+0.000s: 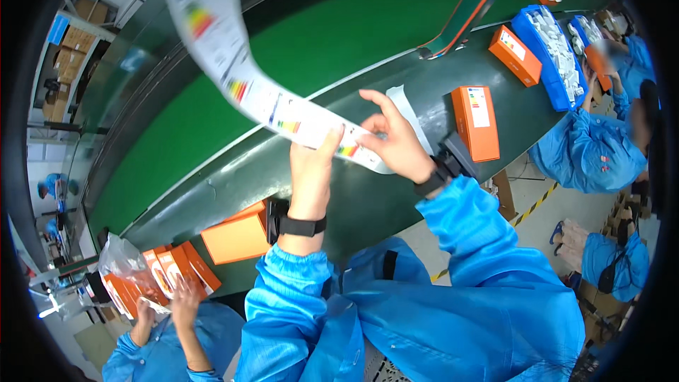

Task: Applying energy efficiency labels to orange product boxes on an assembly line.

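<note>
A long white strip of labels (254, 99) with coloured rating bars curves down from the upper left to between my hands. My left hand (311, 170) grips its lower edge, thumb on top. At the strip's lower end, my right hand (399, 145) pinches a label's edge between thumb and fingertips, with one finger raised. Behind my right hand a pale strip of paper (414, 119) lies on the dark green worktop (368, 219). An orange box (463, 131) bearing a similar label lies right of my right hand. Another orange box (237, 239) sits left of my left wrist.
A green conveyor belt (304, 32) runs beyond the worktop. A slanted green post (470, 3) stands at its edge. At right are a labelled orange box (515, 55) and a blue bin (552, 56) of small white items. Co-workers in blue flank me; the left one handles orange boxes (180, 269).
</note>
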A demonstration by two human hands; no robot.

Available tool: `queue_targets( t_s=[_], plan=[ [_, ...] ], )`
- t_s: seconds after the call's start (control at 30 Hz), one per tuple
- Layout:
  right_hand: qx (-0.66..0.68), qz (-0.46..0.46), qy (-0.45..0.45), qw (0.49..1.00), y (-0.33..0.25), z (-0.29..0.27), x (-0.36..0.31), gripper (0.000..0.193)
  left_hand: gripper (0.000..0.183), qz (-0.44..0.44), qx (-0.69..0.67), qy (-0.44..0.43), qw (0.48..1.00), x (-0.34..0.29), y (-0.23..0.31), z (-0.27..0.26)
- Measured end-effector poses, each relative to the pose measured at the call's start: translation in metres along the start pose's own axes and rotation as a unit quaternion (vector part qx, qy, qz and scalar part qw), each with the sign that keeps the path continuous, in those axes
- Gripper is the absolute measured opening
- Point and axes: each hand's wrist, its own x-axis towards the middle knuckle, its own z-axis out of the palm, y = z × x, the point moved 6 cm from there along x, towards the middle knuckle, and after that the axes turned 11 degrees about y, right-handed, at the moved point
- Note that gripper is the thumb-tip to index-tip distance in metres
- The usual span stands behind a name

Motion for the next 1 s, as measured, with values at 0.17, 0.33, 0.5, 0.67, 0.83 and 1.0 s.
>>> queue_targets(
  t_s=[0.17, 0.33, 0.5, 0.67, 0.83, 1.0],
  plan=[
    [-0.222, -0.219, 0.045, 0.949, -0.044, -0.004, -0.037, 0.047, 0.024, -0.061, -0.028, 0.006, 0.998, -0.018, 0.007, 0.012],
    [-0.339, -0.306, 0.044, 0.888, -0.059, 0.002, -0.042, 0.028, 0.021, -0.078, 0.015, -0.007, 0.997, -0.028, 0.013, 0.007],
    [-0.345, -0.381, 0.051, 0.856, -0.065, 0.004, -0.046, 0.022, 0.025, -0.168, -0.054, -0.097, 0.98, -0.024, 0.006, 0.004],
    [-0.256, -0.417, 0.052, 0.871, -0.088, 0.0, -0.059, 0.025, 0.029, -0.195, -0.095, -0.049, 0.975, -0.012, -0.013, 0.0],
    [0.029, -0.418, 0.187, 0.888, -0.138, -0.036, -0.078, 0.012, 0.035, -0.1, -0.149, -0.006, 0.984, 0.026, -0.052, -0.016],
    [-0.151, -0.303, 0.08, 0.938, -0.139, 0.013, -0.063, 0.068, 0.069, 0.099, 0.099, 0.135, 0.981, -0.014, -0.01, -0.051]
  ],
)
